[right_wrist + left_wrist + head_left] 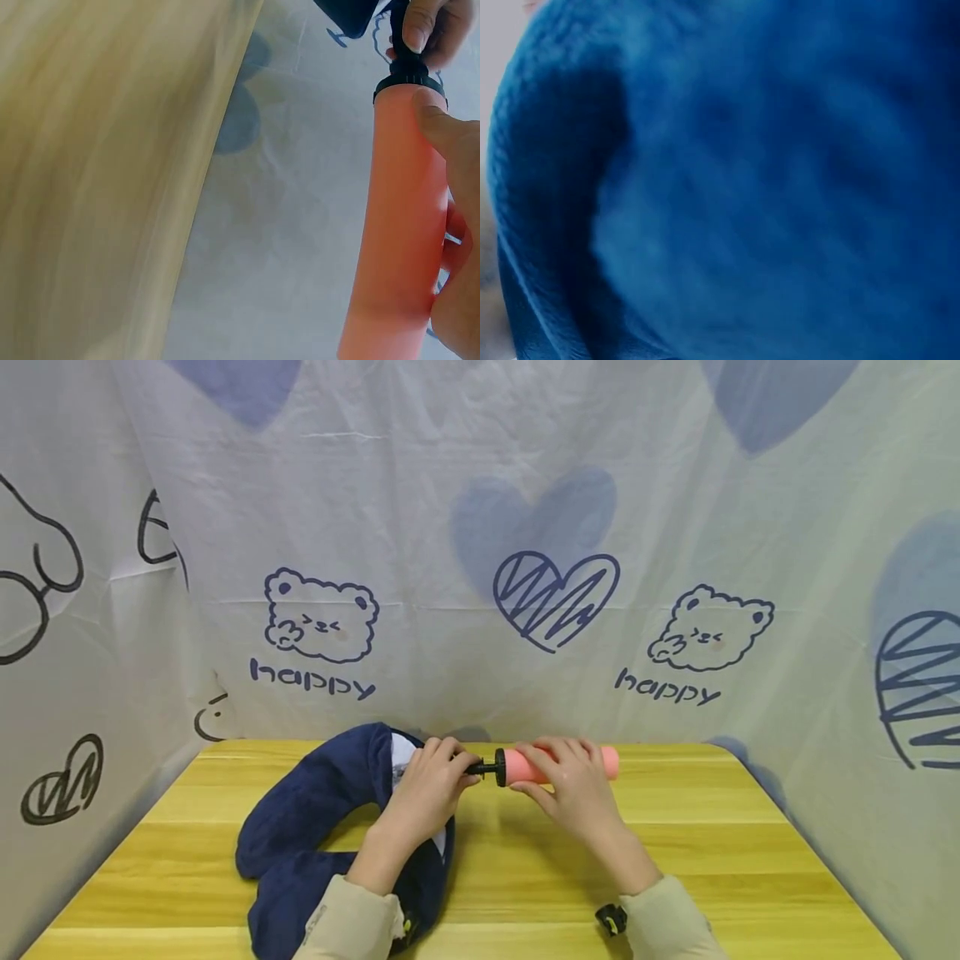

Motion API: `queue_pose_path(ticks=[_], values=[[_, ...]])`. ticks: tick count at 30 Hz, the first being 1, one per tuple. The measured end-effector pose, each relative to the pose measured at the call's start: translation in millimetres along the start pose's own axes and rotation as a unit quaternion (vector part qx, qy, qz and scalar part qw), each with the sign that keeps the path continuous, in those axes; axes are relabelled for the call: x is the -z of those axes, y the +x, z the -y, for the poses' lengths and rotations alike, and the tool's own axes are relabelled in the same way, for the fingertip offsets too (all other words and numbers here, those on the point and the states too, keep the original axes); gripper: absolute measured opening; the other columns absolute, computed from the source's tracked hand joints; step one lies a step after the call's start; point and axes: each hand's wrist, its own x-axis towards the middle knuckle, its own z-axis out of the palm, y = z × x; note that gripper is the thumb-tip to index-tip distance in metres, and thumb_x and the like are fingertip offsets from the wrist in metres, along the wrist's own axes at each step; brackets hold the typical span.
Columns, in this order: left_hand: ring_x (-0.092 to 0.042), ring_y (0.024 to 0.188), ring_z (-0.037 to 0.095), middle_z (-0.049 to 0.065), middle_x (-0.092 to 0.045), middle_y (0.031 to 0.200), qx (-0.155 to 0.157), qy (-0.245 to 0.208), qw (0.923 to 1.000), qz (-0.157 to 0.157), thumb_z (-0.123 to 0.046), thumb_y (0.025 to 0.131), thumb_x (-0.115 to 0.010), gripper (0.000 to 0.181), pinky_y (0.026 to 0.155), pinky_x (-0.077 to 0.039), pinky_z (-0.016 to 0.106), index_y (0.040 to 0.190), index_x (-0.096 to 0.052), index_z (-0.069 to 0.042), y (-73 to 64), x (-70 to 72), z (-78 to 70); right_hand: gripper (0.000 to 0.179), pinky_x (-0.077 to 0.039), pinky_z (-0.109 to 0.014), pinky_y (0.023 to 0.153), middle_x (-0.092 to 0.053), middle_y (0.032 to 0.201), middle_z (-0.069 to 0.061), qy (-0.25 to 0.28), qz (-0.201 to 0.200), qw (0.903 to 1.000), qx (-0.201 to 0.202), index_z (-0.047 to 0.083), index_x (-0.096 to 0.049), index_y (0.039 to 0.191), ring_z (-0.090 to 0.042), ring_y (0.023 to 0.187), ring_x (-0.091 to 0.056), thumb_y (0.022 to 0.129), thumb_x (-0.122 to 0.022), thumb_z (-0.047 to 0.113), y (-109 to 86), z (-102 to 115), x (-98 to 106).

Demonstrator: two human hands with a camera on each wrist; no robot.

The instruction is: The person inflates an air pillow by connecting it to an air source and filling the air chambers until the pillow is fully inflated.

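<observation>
Pink cylinder: held level between the two hands [396,217], its smooth body in the right palm and its far end jutting out past the right fingers; whether it touches anything below, I cannot tell.
Black collar: caps the cylinder's end that faces the left hand [501,767], just beside the right thumb.
Black stem: runs from the collar to the left fingertips [488,768], bridging the gap between the hands.
Left hand: closed around the black stem's outer end [431,781], thumb and fingers pinching it.
Right hand: wrapped part-way round the pink cylinder [573,781], thumb along the near side, fingers curved over the other.
Navy neck pillow: curved, plush [318,802], lying under the left hand and forearm and spreading out to their left; it fills most of the left wrist view, blurred.
White patch: on the pillow, just left of the left hand's fingers [402,750].
Beige sleeves: one behind each hand [667,918].
Black object: small, beside the right cuff [611,920].
Yellow wood-grain bench: beneath both hands [675,835].
Printed cloth: hangs beyond the hands [435,635], with hearts, bears and "happy".
</observation>
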Motion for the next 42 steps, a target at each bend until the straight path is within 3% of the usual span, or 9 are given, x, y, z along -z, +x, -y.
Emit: queue_pose_path(ticks=[10,19,21,28,34,42], values=[[-0.055,0.098,0.029,0.007,-0.064,0.108,0.037,0.019,0.9990,0.015,-0.021,0.100,-0.071,0.021,0.083,-0.045,0.043,0.117,-0.074,-0.010,-3.2,9.7,10.8,0.054,-0.033,-0.059,0.108,-0.067,0.125,-0.009,-0.003,0.037,0.9983,-0.046,0.017,-0.071,0.133,-0.034,0.118,-0.060,0.086,-0.084,0.040,-3.5,-20.2,11.7],[-0.053,0.101,0.029,0.007,-0.061,0.108,0.086,0.028,0.9959,-0.002,-0.015,0.098,-0.073,0.020,0.090,-0.043,0.047,0.117,-0.074,-0.009,-9.6,21.0,25.4,0.056,-0.031,-0.060,0.108,-0.066,0.128,-0.012,-0.013,0.025,0.9969,-0.073,0.015,-0.070,0.134,-0.037,0.120,-0.058,0.085,-0.086,0.036,-6.0,-38.6,22.4],[-0.053,0.100,0.029,0.007,-0.061,0.108,0.081,0.031,0.9962,-0.006,-0.015,0.098,-0.073,0.020,0.090,-0.044,0.048,0.116,-0.074,-0.009,-9.4,19.1,24.0,0.055,-0.032,-0.060,0.107,-0.066,0.127,-0.011,-0.016,0.024,0.9971,-0.071,0.016,-0.071,0.133,-0.036,0.120,-0.058,0.085,-0.086,0.036,-5.7,-36.6,21.2],[-0.054,0.095,0.029,0.008,-0.063,0.104,0.014,0.032,0.9994,0.000,-0.020,0.100,-0.071,0.019,0.084,-0.047,0.045,0.114,-0.075,-0.009,-2.7,0.9,4.1,0.052,-0.036,-0.061,0.102,-0.067,0.122,-0.009,-0.006,0.026,0.9994,-0.022,0.015,-0.071,0.133,-0.035,0.116,-0.060,0.087,-0.083,0.038,-3.7,-12.5,5.7],[-0.055,0.095,0.028,0.007,-0.063,0.103,0.012,0.025,0.9996,0.008,-0.022,0.098,-0.072,0.020,0.084,-0.047,0.044,0.113,-0.076,-0.010,-1.4,-3.8,-6.7,0.052,-0.038,-0.063,0.097,-0.068,0.117,-0.009,-0.007,0.006,1.0000,-0.001,0.014,-0.073,0.129,-0.035,0.110,-0.062,0.085,-0.083,0.040,-2.8,2.3,-2.5],[-0.054,0.094,0.026,0.006,-0.063,0.103,0.004,0.022,0.9997,0.011,-0.022,0.097,-0.074,0.021,0.082,-0.047,0.041,0.115,-0.076,-0.010,-0.5,-4.2,-10.7,0.053,-0.040,-0.063,0.094,-0.067,0.115,-0.010,-0.002,-0.011,0.9998,0.018,0.013,-0.073,0.129,-0.035,0.108,-0.062,0.084,-0.083,0.038,-2.0,9.7,-4.6]])
